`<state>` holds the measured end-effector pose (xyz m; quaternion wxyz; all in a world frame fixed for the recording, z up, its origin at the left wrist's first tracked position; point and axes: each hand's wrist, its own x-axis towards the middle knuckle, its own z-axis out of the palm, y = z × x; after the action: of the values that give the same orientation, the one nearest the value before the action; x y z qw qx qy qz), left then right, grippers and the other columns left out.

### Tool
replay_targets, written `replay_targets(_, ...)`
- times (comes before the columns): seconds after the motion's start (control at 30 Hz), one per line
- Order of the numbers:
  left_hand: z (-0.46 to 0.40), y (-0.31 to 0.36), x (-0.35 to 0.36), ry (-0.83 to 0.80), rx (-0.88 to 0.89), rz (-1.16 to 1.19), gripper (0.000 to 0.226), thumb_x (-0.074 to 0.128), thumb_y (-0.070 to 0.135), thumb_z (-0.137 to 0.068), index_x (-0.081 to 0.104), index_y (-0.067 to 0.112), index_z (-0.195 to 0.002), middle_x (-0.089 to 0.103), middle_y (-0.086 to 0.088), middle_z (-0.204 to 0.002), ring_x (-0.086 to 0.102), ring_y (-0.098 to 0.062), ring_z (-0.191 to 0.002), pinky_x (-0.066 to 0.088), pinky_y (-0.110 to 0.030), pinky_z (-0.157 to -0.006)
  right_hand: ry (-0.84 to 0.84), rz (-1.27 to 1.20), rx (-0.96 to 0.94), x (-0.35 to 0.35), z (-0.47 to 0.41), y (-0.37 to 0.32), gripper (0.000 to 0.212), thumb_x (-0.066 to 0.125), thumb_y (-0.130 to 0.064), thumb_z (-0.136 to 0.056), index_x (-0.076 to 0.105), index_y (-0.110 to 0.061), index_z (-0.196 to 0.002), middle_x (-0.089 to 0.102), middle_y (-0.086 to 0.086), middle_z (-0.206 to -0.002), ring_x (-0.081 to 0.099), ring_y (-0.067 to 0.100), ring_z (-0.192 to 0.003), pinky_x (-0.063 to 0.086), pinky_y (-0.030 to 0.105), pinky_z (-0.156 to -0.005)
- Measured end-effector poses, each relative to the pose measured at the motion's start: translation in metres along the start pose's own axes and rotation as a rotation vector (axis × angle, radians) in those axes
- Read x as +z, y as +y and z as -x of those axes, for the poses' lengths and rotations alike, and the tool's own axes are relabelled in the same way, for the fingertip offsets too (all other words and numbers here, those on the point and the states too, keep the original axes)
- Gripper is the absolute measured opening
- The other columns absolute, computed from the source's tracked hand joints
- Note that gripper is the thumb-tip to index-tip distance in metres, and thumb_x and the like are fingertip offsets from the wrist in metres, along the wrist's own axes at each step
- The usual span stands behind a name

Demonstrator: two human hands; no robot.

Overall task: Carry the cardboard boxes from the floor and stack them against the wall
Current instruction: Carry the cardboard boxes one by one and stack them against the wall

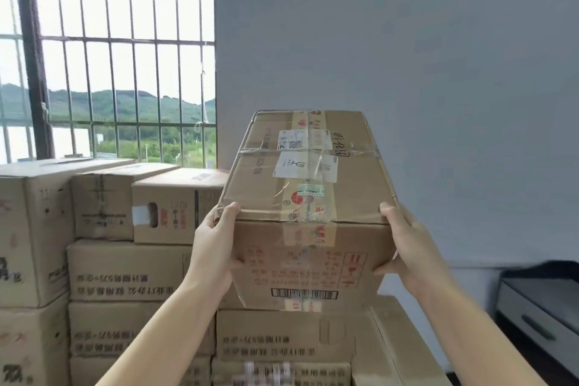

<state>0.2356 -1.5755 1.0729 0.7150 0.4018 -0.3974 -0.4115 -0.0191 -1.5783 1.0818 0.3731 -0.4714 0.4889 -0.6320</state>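
Observation:
I hold a taped brown cardboard box [308, 197] up at chest height in front of the grey wall. White labels and clear tape cross its top. My left hand [216, 244] grips its left near corner, thumb on top. My right hand [404, 244] grips the right near corner the same way. Below the held box lies the top of a stacked cardboard box [282, 335]; a narrow gap seems to separate them. A pile of more cardboard boxes [125, 269] fills the left, rising to the window sill.
A barred window [119, 56] is behind the pile at upper left. The grey wall [407, 56] runs behind the held box. A low grey cabinet with a drawer handle [539, 313] stands at the lower right.

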Motion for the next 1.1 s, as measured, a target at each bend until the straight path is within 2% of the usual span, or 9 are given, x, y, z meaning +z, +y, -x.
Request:
replay_targets(0.1, -0.065, -0.020, 0.019, 0.041, 0.014, -0.004, 0.012, 0.059, 0.037, -0.087, 0.066, 0.030, -0.095, 0.067, 0.004, -0.091, 0.064, -0.020, -0.088, 0.049, -0.045, -0.069, -0.047, 0.010, -0.016, 0.019, -0.070, 0.014, 0.020, 0.048, -0.044, -0.093, 0.060, -0.037, -0.108, 0.060, -0.008, -0.100, 0.060, 0.016, -0.089, 0.058, 0.056, -0.065)
replay_targets(0.2, -0.129, -0.032, 0.038, 0.074, 0.016, -0.018, 0.013, 0.060, 0.038, -0.086, 0.066, 0.029, -0.094, 0.066, -0.002, -0.099, 0.064, -0.025, -0.092, 0.051, -0.058, -0.075, -0.086, 0.010, -0.012, 0.041, -0.140, 0.020, 0.017, 0.048, -0.045, -0.093, 0.059, -0.039, -0.103, 0.058, -0.007, -0.103, 0.059, 0.017, -0.089, 0.059, 0.051, -0.058)
replay_targets(0.3, -0.181, -0.046, 0.051, 0.089, -0.003, -0.026, 0.013, 0.060, 0.038, -0.087, 0.065, 0.029, -0.095, 0.066, -0.004, -0.104, 0.064, -0.028, -0.097, 0.046, -0.069, -0.080, -0.124, 0.031, 0.019, 0.060, -0.203, 0.028, 0.018, 0.047, -0.047, -0.093, 0.059, -0.037, -0.103, 0.056, -0.007, -0.102, 0.056, 0.018, -0.088, 0.058, 0.056, -0.064)
replay_targets(0.43, -0.234, -0.063, 0.056, 0.095, -0.061, -0.110, 0.019, 0.057, 0.041, -0.090, 0.060, 0.030, -0.106, 0.059, 0.000, -0.115, 0.056, -0.028, -0.106, 0.048, -0.066, -0.080, -0.225, 0.063, 0.095, 0.082, -0.264, 0.053, 0.042, 0.046, -0.055, -0.092, 0.047, -0.036, -0.130, 0.048, -0.007, -0.123, 0.053, 0.020, -0.098, 0.056, 0.060, -0.064)
replay_targets(0.57, -0.274, -0.084, 0.045, 0.003, -0.137, -0.326, 0.033, 0.053, 0.039, -0.094, 0.050, 0.035, -0.127, 0.050, 0.003, -0.126, 0.049, -0.022, -0.111, 0.052, -0.056, -0.082, -0.353, 0.071, 0.224, 0.092, -0.301, 0.094, 0.057, 0.051, -0.058, -0.089, 0.038, -0.037, -0.141, 0.040, -0.005, -0.142, 0.042, 0.027, -0.130, 0.058, 0.056, -0.067)
replay_targets(0.67, -0.290, -0.101, 0.033, -0.073, -0.090, -0.399, 0.040, 0.050, 0.027, -0.097, 0.040, 0.043, -0.133, 0.061, 0.016, -0.117, 0.061, -0.009, -0.101, 0.051, -0.040, -0.080, -0.379, 0.146, 0.109, 0.100, -0.317, 0.123, 0.052, 0.057, -0.037, -0.093, 0.032, -0.043, -0.138, 0.050, -0.008, -0.131, 0.055, 0.004, -0.097, 0.059, 0.042, -0.074)
replay_targets(0.8, -0.289, -0.138, 0.015, -0.071, 0.032, -0.616, 0.036, 0.053, 0.029, -0.096, 0.041, 0.048, -0.123, 0.065, 0.020, -0.105, 0.063, -0.005, -0.098, 0.051, -0.032, -0.078, -0.374, 0.363, -0.050, 0.102, -0.320, 0.162, 0.064, 0.060, -0.033, -0.091, 0.025, -0.038, -0.145, 0.050, -0.025, -0.109, 0.050, -0.006, -0.085, 0.054, 0.017, -0.056)
replay_targets(0.97, -0.289, -0.174, 0.000, 0.000, 0.208, -0.883, 0.034, 0.057, 0.034, -0.093, 0.052, 0.024, -0.125, 0.060, 0.007, -0.112, 0.058, -0.011, -0.103, 0.049, -0.029, -0.087, -0.378, 0.530, -0.042, 0.100, -0.310, 0.203, 0.069, 0.061, -0.031, -0.090, 0.023, -0.032, -0.147, 0.049, -0.026, -0.103, 0.054, -0.005, -0.084, 0.055, 0.018, -0.060)
replay_targets(1.1, -0.322, -0.166, 0.004, 0.015, 0.231, -1.009, 0.034, 0.055, 0.036, -0.093, 0.053, 0.018, -0.122, 0.061, 0.001, -0.114, 0.059, -0.016, -0.097, 0.050, -0.031, -0.079, -0.333, 0.528, -0.044, 0.118, -0.332, 0.199, 0.059, 0.060, -0.027, -0.091, 0.032, -0.026, -0.143, 0.054, -0.019, -0.108, 0.051, -0.004, -0.079, 0.052, 0.014, -0.052)
